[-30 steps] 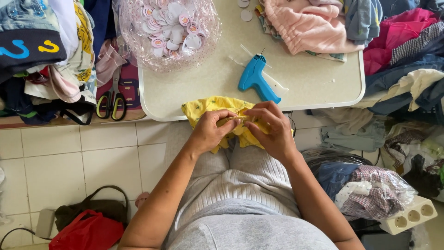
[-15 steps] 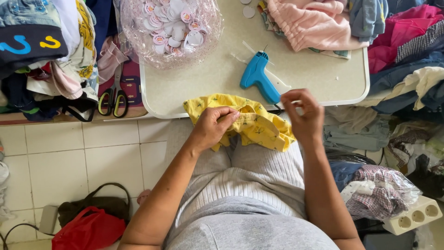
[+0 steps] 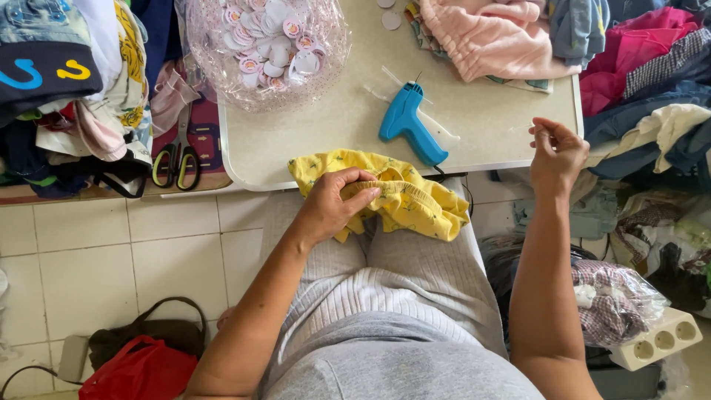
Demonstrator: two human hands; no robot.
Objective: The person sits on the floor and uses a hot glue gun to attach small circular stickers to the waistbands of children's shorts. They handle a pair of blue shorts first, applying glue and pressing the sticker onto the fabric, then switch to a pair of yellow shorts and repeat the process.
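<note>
The yellow garment lies bunched on the lap, its top edge draped over the table's near rim, crumpled with a gathered band. The left hand pinches that band, fingers closed on it. The right hand hovers off the table's right corner, fingertips together, over open room beside the tagging gun.

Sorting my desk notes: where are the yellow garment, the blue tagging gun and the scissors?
yellow garment (image 3: 415, 204), head view, on its bunched middle.
blue tagging gun (image 3: 406, 118), head view, on its body.
scissors (image 3: 176, 159), head view, on the handles.
</note>
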